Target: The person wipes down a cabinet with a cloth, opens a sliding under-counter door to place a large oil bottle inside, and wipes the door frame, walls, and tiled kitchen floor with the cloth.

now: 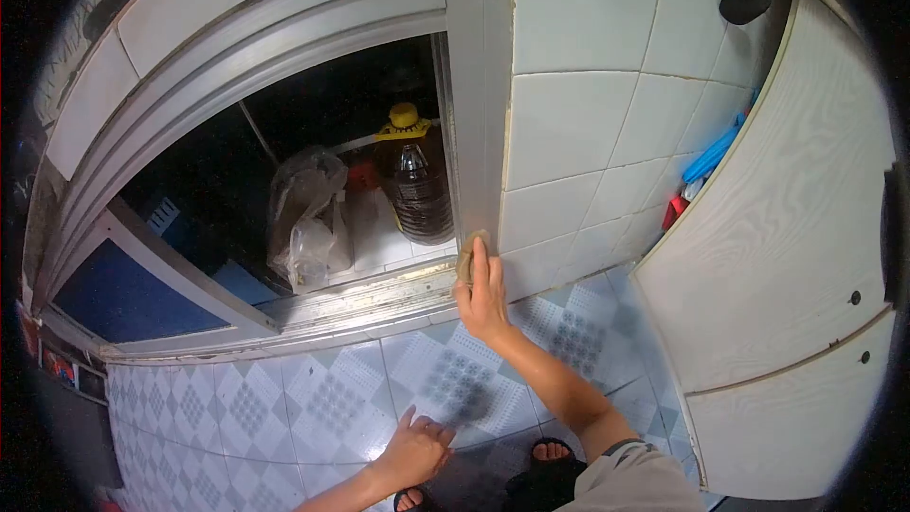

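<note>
My right hand presses a small tan-brown sponge against the lower right corner of a grey metal sliding-door frame. Its fingers lie over the sponge and hide part of it. Just left of the hand runs the worn, dirty bottom track of the frame. My left hand hangs low over the tiled floor, holding nothing, with loosely bent fingers somewhat apart. Behind the opening stand a large dark bottle with a yellow cap and a clear plastic bag with unclear contents.
Blue-panelled sliding door sits at the left of the opening. White wall tiles flank the frame, and a pale wooden cabinet stands at right. A black ladle-like utensil hangs above. My sandalled feet are on the patterned floor.
</note>
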`<state>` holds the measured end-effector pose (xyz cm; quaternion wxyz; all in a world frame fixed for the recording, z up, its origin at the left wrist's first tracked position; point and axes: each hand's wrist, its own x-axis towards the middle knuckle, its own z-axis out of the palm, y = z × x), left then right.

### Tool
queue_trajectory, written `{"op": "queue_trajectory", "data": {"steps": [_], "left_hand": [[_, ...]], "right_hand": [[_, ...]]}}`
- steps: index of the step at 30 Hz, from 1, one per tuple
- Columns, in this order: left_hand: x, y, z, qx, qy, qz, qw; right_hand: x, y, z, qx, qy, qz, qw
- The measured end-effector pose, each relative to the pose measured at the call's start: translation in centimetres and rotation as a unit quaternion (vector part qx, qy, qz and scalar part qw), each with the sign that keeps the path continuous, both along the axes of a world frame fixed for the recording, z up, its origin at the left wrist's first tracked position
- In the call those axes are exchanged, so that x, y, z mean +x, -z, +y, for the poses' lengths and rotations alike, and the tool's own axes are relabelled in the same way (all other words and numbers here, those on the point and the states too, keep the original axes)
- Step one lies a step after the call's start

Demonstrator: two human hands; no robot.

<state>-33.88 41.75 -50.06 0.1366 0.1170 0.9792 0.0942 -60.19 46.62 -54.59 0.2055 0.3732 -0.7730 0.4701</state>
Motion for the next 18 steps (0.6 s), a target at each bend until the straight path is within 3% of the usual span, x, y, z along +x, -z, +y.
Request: {"op": "queue_trajectory", "data": {"steps": [5, 7, 11, 13, 16, 17, 18], "left_hand": [[-0.1, 0.3, -0.1, -0.024, 0.001, -0.04, 0.999], [0.0, 0.9, -0.2, 0.013, -0.005, 0.013, 1.0], [-0.4, 0.9, -0.1, 0.001, 0.005, -0.007, 1.0], [-0.6, 0.8, 0.0, 0.004, 0.006, -0.023, 1.0], [-0.6, 1.4, 0.1, 0.015, 0.006, -0.004, 1.0], [-0.6, 1.4, 0.1, 0.012, 0.007, -0.001, 1.0], [-0.6, 1.3, 0.1, 0.005, 0.006, 0.006, 1.0]], "right_hand": [[0.4, 0.2, -0.1, 0.018, 0.04, 0.023, 0.999], [0.3, -0.4, 0.0, 0.044, 0.035, 0.002, 0.998], [1.0, -2.5, 0.1, 0.041, 0.013, -0.033, 0.999], [1.9, -3.6, -0.1, -0.021, -0.046, -0.164, 0.985], [2.5, -1.8, -0.7, -0.068, -0.062, -0.179, 0.98], [2.8, -1.4, -0.4, -0.064, -0.089, -0.269, 0.957], [2.7, -1.0, -0.6, -0.068, -0.091, -0.264, 0.958]]}}
